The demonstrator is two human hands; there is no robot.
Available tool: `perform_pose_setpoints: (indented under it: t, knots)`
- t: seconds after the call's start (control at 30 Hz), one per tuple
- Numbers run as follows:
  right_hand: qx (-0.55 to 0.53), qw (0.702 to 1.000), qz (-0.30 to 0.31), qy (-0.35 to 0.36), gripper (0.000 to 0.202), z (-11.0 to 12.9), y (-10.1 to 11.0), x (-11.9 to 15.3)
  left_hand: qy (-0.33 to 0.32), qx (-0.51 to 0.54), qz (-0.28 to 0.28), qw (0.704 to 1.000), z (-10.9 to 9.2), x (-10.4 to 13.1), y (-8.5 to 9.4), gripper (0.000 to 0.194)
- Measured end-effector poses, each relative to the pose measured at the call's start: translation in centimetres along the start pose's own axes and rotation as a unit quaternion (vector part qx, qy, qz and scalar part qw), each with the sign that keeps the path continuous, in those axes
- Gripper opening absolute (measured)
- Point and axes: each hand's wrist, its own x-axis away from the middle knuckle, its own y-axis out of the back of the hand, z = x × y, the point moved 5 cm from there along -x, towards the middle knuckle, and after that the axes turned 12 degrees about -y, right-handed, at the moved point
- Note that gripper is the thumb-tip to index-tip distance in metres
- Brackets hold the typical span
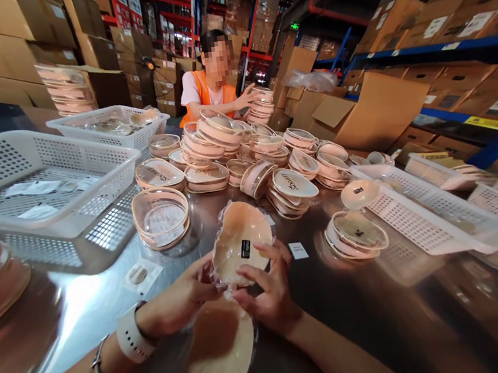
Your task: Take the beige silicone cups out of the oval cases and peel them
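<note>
Between my hands is a beige adhesive bra [235,221] whose two cups are covered in clear film. Its upper cup carries a small black label and is tilted up toward me; the lower cup [218,359] hangs below, above the metal table. My left hand [200,286] grips the upper cup's left edge, its fingertips partly hidden behind it. On the other side, my right hand [265,281] pinches the cup's lower right part near the join of the cups. Just beyond stands an open-topped round clear case [162,217] with a printed sheet inside.
A heap of round pink-sided cases [211,136] covers the table's middle. White plastic baskets [95,193] stand left, others [425,213] right. A small white card [298,250] and a clear packet [141,275] lie nearby. Across the table, a person in an orange vest [203,89] handles stacked cases.
</note>
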Motion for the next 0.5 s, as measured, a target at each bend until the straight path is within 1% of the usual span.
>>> perform_pose_setpoints:
  t: [0.07,0.13,0.2,0.27,0.3,0.4,0.43,0.5]
  knots:
    - [0.014,1.000,0.018,0.011,0.015,0.3,-0.2,0.2,-0.001,0.010,0.002,1.000,0.0,0.1,0.1,0.045]
    - [0.014,0.999,0.028,0.013,0.009,0.4,-0.4,0.2,0.000,0.020,-0.015,1.000,0.2,0.1,0.4,0.039]
    - [0.013,0.999,0.033,0.018,0.011,0.5,-0.5,0.2,0.007,0.024,-0.054,0.998,0.5,0.1,0.8,0.029]
    - [0.020,0.999,0.035,0.033,0.013,0.6,-0.7,0.2,0.015,0.019,-0.107,0.994,0.9,0.0,1.4,0.020]
    - [0.025,0.998,0.037,0.040,0.013,0.6,-0.8,0.2,0.018,0.012,-0.134,0.991,1.0,0.0,1.6,0.020]
    - [0.037,0.997,0.053,0.043,0.010,0.7,-1.1,0.3,0.016,-0.016,-0.193,0.981,1.2,-0.2,2.3,0.031]
    - [0.036,0.997,0.062,0.040,0.008,0.7,-1.3,0.4,0.016,-0.022,-0.202,0.979,1.2,-0.3,2.5,0.032]
    - [0.029,0.996,0.071,0.034,0.010,0.7,-1.3,0.3,0.017,-0.025,-0.205,0.978,1.2,-0.5,2.9,0.027]
